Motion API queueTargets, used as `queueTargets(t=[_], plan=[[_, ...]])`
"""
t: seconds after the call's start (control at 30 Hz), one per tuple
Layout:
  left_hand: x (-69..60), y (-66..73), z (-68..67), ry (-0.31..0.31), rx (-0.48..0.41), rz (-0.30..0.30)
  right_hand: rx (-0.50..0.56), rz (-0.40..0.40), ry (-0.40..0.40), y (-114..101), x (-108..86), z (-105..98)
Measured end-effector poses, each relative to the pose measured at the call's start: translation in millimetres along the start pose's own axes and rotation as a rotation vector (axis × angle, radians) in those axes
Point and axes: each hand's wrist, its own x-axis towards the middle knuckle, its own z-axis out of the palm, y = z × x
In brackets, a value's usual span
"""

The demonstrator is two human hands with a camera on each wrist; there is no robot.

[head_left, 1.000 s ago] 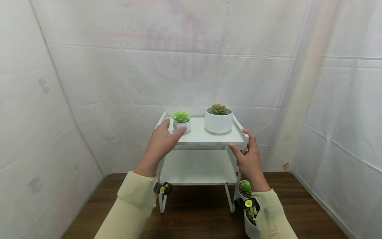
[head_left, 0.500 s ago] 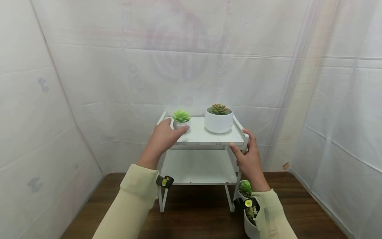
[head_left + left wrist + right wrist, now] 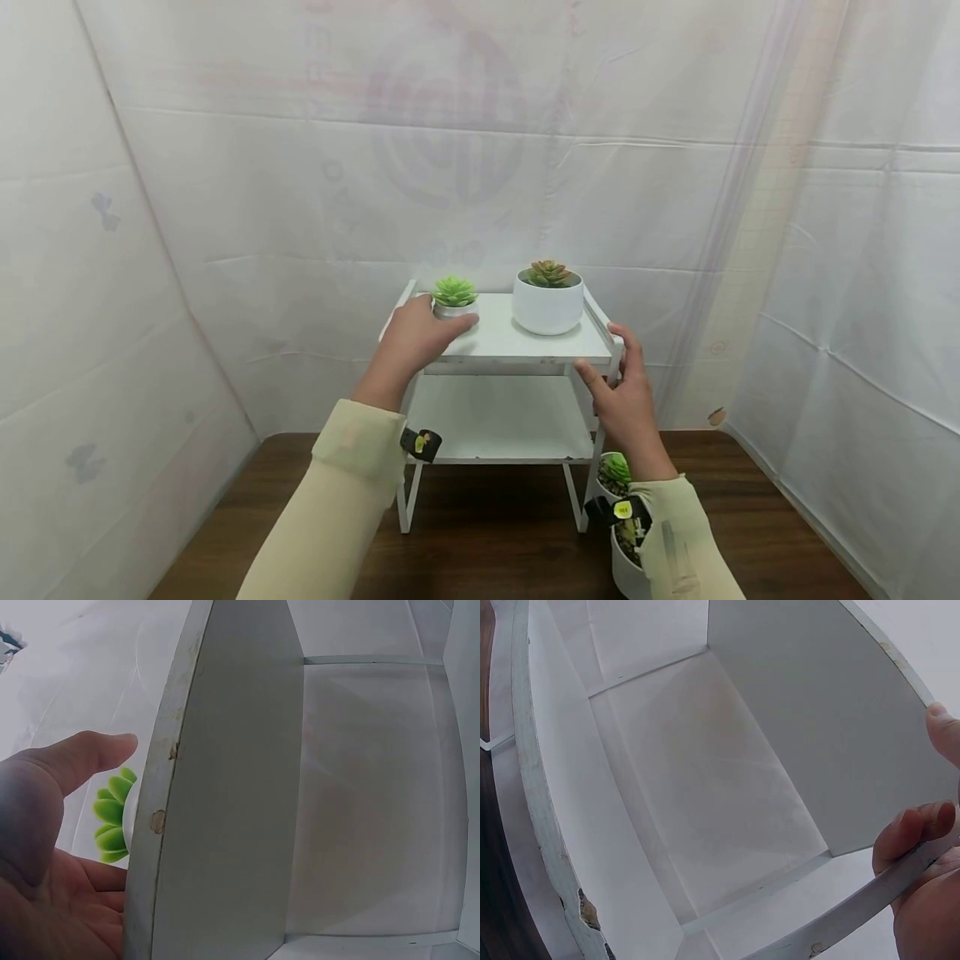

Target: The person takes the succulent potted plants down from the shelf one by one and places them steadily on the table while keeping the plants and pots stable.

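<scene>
A white two-tier shelf rack (image 3: 495,417) stands on the brown table. On the left of its top board is a small white pot with a bright green succulent (image 3: 454,292). My left hand (image 3: 412,337) reaches around this pot, thumb extended across its front, index finger by its left side. In the left wrist view the thumb (image 3: 97,754) stands apart from the pot, and the board's edge hides part of the fingers. My right hand (image 3: 626,400) grips the rack's right front side; in the right wrist view its fingers (image 3: 900,836) curl over the frame bar.
A larger white pot (image 3: 547,308) with a reddish-green succulent stands on the right of the top board. Two potted plants stand on the table by the right forearm, one pot (image 3: 628,575) partly covered by it. White sheeting (image 3: 300,208) hangs behind and at both sides.
My left hand has moved slightly forward and right, so that it covers more of the small pot. The right hand stays on the rack, and the pots have not visibly moved.
</scene>
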Motion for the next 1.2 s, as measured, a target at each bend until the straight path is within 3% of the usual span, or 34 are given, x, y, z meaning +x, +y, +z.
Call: queueTargets(t=[0.37,0.57,0.77,1.0,1.2], plan=[[7.4,1.4,5.9,0.053,0.006,-0.023,0.018,-0.014,0.01,34,13.9,6],[10.2,1.6,10.8,0.099,-0.008,-0.033,0.018,0.003,0.005,31,13.7,6],[12.6,-0.4,12.9,0.114,-0.024,-0.044,0.003,0.006,-0.007,6,4.4,4],[14.5,-3.4,15.1,0.122,-0.043,-0.035,0.023,-0.029,0.011,39,15.9,8],[15.0,-5.3,14.9,0.13,-0.063,-0.018,0.023,-0.013,0.006,41,17.0,11]])
